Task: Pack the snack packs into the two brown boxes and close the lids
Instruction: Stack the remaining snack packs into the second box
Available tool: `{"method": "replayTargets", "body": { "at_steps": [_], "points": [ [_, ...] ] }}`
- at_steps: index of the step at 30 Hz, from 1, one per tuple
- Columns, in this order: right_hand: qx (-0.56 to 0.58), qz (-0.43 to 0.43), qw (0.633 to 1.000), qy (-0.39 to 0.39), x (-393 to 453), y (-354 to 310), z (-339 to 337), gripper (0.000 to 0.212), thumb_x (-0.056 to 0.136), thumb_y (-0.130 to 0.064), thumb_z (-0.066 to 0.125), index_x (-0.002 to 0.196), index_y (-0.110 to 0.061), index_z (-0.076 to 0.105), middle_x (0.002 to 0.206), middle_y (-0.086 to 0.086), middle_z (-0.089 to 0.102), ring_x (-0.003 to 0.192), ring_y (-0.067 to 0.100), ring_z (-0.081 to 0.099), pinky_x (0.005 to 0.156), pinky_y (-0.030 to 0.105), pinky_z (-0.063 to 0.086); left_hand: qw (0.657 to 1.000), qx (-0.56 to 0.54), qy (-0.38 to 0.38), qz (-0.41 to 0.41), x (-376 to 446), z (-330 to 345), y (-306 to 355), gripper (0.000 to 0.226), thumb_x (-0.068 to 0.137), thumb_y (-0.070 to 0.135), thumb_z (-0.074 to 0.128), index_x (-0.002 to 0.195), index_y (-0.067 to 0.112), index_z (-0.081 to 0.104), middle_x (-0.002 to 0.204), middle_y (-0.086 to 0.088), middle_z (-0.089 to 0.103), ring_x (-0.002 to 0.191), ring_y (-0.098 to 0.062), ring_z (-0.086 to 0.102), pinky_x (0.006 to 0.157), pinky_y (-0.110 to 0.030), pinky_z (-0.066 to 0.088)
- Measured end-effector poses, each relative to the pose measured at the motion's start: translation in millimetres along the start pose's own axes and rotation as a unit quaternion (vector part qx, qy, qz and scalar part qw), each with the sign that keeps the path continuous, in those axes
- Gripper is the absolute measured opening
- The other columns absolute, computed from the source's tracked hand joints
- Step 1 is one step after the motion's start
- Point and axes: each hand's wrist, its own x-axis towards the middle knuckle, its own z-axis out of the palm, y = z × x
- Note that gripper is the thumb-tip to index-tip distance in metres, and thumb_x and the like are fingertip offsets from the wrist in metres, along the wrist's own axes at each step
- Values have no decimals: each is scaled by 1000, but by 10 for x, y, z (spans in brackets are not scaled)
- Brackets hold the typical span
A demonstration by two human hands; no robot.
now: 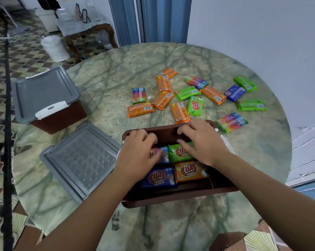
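Both hands, the left hand [140, 151] and right hand [202, 142], press packs flat with loose fingers into the open box [171, 198]; next, probably fetch more packs [196, 95].

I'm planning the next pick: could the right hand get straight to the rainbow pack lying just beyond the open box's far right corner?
Probably yes. The right hand rests on the green pack inside the open box, and the rainbow pack lies flat on the table with nothing over it.

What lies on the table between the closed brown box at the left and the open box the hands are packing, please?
In the head view, a loose grey lid lies flat on the table between the closed brown box and the open box.
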Motion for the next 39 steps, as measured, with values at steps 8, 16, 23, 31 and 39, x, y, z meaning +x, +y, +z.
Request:
{"method": "replayTargets", "body": {
  "at_steps": [8, 16, 23, 31, 39],
  "points": [
    [-68, 95, 983, -143, 195, 208, -73, 51, 97, -50, 59, 142, -33, 41, 132, 2, 56, 123, 28, 51, 103, 45, 42, 979, 17, -110, -169, 298, 11, -156, 57, 91, 66, 57, 129, 24, 47, 128, -4, 50, 121, -28, 44, 95, -42, 48],
    [-42, 130, 982, -131, 270, 312, -44, 29, 103, -42, 53, 130, -36, 46, 116, 0, 56, 114, 26, 51, 93, 44, 39, 982, 15, -112, -151, 562, 65, -187, 37, 100, 56, 50, 114, 22, 47, 117, -4, 55, 113, -28, 47, 79, -40, 50],
    [-49, 145, 979, -132, 456, 491, -11, 24, 103, -42, 54, 124, -35, 45, 116, 1, 56, 114, 27, 50, 91, 44, 38, 984, 26, -105, -139, 862, 153, -267, 38, 99, 57, 50, 116, 23, 47, 121, -3, 56, 114, -27, 47, 78, -40, 50],
    [-40, 158, 979, -123, 544, 540, 8, 26, 102, -40, 56, 124, -35, 45, 115, 2, 57, 112, 27, 52, 91, 46, 41, 984, 37, -120, -126, 1054, 172, -344, 42, 100, 57, 49, 125, 22, 48, 127, -5, 55, 122, -28, 43, 84, -43, 49],
    [-52, 162, 972, -161, 566, 503, -63, 38, 98, -62, 47, 124, -34, 45, 116, 2, 58, 115, 28, 53, 95, 47, 43, 986, 45, -116, -110, 1048, 198, -389, 53, 95, 68, 46, 128, 27, 49, 125, -1, 56, 119, -26, 46, 86, -44, 52]
  ]
}}
